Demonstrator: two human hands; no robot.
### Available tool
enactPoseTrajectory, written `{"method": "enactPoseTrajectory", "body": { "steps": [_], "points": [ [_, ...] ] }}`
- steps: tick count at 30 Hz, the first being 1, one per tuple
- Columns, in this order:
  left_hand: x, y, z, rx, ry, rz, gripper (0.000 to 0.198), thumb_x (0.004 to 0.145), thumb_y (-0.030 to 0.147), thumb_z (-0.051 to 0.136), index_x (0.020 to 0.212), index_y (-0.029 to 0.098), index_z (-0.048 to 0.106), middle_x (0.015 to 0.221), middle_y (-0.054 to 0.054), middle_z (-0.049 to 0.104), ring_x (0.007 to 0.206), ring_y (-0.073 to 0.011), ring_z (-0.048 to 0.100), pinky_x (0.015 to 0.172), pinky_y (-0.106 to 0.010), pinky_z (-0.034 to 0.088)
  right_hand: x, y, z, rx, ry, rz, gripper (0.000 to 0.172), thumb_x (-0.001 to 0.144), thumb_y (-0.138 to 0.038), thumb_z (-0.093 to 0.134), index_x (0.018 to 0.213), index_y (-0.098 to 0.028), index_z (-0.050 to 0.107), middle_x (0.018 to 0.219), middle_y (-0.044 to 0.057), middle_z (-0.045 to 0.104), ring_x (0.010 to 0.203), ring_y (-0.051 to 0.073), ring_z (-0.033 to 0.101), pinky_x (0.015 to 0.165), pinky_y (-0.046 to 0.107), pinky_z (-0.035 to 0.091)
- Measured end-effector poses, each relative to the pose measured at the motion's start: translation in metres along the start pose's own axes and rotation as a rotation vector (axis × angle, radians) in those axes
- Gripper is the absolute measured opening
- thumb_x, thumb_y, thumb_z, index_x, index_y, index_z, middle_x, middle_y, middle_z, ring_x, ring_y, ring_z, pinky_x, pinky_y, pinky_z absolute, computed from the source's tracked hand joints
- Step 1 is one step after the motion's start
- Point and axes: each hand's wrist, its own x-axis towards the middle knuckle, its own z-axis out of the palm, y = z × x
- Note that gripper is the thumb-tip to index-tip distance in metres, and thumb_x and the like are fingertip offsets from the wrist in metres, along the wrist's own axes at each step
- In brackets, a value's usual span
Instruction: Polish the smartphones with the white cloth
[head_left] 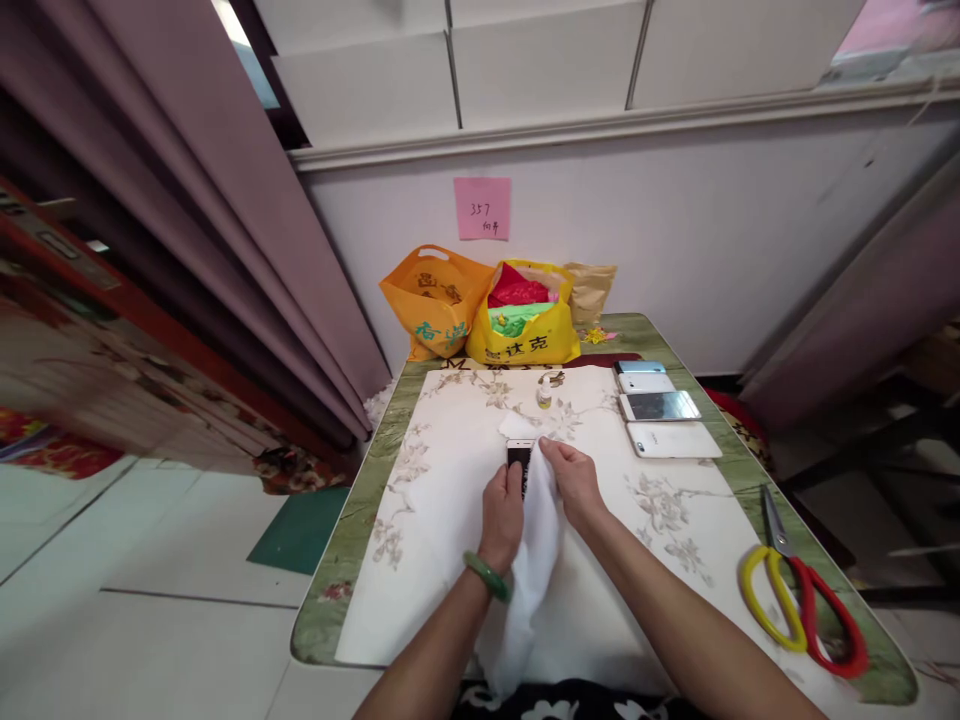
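A person sits or stands close to a small table [346, 545] with a green marbled top, most of it covered by a white sheet [435, 565] printed with pale brown flowers. Both forearms reach in from the near edge, and the hands meet over the middle of the sheet. The left hand [501, 515], a green bangle [487, 577] at its wrist, grasps a white-framed phone [517, 452], its thumb over the dark screen. The right hand [574, 482] pinches a white cloth [541, 540] against the phone's right side, near the top; the cloth hangs down between the forearms toward the near edge. From here I see a little bottle [544, 394] just beyond the phone. Off to the right, four more phones lie in a column: a bluish one [641, 368] farthest away, then a white one [646, 383], one with a grey screen [661, 405], and a white one lying back up [675, 440]. Nearer, scissors [780, 545] with one yellow and one red handle rest at the right edge. At the far end stand an orange bag [435, 310] and a stuffed yellow bag [525, 340], below a pink note [482, 210] on the wall reading 357.
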Motion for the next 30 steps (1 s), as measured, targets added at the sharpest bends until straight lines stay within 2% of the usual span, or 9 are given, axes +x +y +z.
{"method": "enactPoseTrajectory", "body": {
  "steps": [5, 7, 11, 14, 16, 20, 22, 24, 30],
  "points": [
    [0.024, 0.003, -0.005, -0.059, 0.138, -0.025, 0.042, 0.086, 0.056, 0.044, 0.068, 0.019, 0.051, 0.06, 0.002, 0.047, 0.058, -0.0129, 0.041, 0.056, -0.025, 0.034, -0.03, 0.02, -0.01, -0.103, -0.161, -0.011, 0.039, 0.068, -0.055, 0.072, 0.073, -0.016, 0.07, 0.059, -0.002, 0.062, 0.053, 0.012, 0.049, 0.052, 0.024, 0.039],
    [0.029, 0.004, -0.004, -0.047, 0.142, -0.023, 0.042, 0.086, 0.056, 0.044, 0.067, 0.019, 0.05, 0.059, 0.003, 0.045, 0.058, -0.0125, 0.04, 0.055, -0.025, 0.034, -0.035, 0.025, -0.015, -0.143, -0.161, 0.0, 0.04, 0.068, -0.055, 0.072, 0.072, -0.015, 0.07, 0.056, -0.002, 0.06, 0.05, 0.011, 0.047, 0.049, 0.023, 0.036],
    [0.017, 0.006, -0.001, 0.012, -0.013, 0.005, 0.04, 0.087, 0.053, 0.044, 0.074, 0.017, 0.056, 0.068, 0.0, 0.055, 0.065, -0.0145, 0.047, 0.061, -0.026, 0.037, -0.018, 0.015, -0.018, -0.037, -0.072, 0.019, 0.041, 0.063, -0.054, 0.076, 0.075, -0.016, 0.07, 0.061, 0.0, 0.064, 0.052, 0.013, 0.051, 0.051, 0.024, 0.041],
    [0.006, 0.011, -0.007, 0.063, -0.156, 0.042, 0.039, 0.089, 0.05, 0.042, 0.078, 0.017, 0.059, 0.072, -0.002, 0.06, 0.068, -0.0163, 0.051, 0.063, -0.026, 0.038, -0.001, -0.001, -0.018, 0.008, -0.052, -0.027, 0.042, 0.061, -0.054, 0.078, 0.077, -0.016, 0.07, 0.065, 0.001, 0.067, 0.056, 0.014, 0.054, 0.055, 0.026, 0.044],
    [0.006, 0.018, -0.018, 0.139, -0.233, 0.098, 0.037, 0.088, 0.049, 0.044, 0.074, 0.018, 0.06, 0.067, -0.001, 0.059, 0.064, -0.0164, 0.05, 0.06, -0.026, 0.036, 0.006, -0.01, -0.02, -0.061, -0.119, -0.093, 0.041, 0.063, -0.054, 0.076, 0.079, -0.016, 0.071, 0.067, 0.001, 0.067, 0.058, 0.015, 0.055, 0.057, 0.026, 0.045],
    [0.018, 0.037, -0.04, 0.277, -0.371, 0.274, 0.029, 0.08, 0.044, 0.06, 0.059, 0.023, 0.06, 0.056, 0.0, 0.058, 0.053, -0.0162, 0.047, 0.056, -0.025, 0.032, 0.007, -0.026, -0.026, -0.327, -0.354, -0.271, 0.031, 0.069, -0.05, 0.072, 0.077, -0.02, 0.074, 0.073, 0.001, 0.069, 0.068, 0.018, 0.058, 0.064, 0.028, 0.045],
    [0.023, 0.046, -0.046, 0.322, -0.388, 0.344, 0.025, 0.075, 0.041, 0.066, 0.056, 0.024, 0.06, 0.054, -0.001, 0.059, 0.051, -0.0164, 0.047, 0.054, -0.025, 0.031, 0.005, -0.031, -0.026, -0.407, -0.436, -0.338, 0.028, 0.07, -0.048, 0.072, 0.077, -0.022, 0.076, 0.077, 0.001, 0.071, 0.074, 0.02, 0.06, 0.07, 0.029, 0.046],
    [0.026, 0.054, -0.048, 0.353, -0.39, 0.386, 0.024, 0.073, 0.039, 0.067, 0.056, 0.024, 0.061, 0.054, -0.002, 0.059, 0.051, -0.0165, 0.048, 0.053, -0.025, 0.031, 0.004, -0.033, -0.025, -0.416, -0.46, -0.367, 0.026, 0.07, -0.047, 0.072, 0.078, -0.023, 0.077, 0.079, 0.001, 0.072, 0.077, 0.021, 0.061, 0.073, 0.03, 0.046],
    [0.02, 0.056, -0.033, 0.276, -0.362, 0.295, 0.033, 0.084, 0.043, 0.053, 0.058, 0.022, 0.057, 0.054, 0.001, 0.052, 0.054, -0.0148, 0.043, 0.054, -0.024, 0.031, 0.002, -0.021, -0.019, -0.117, -0.294, -0.17, 0.035, 0.07, -0.051, 0.072, 0.086, -0.019, 0.075, 0.074, 0.001, 0.071, 0.064, 0.017, 0.06, 0.063, 0.028, 0.047]
  ]
}}
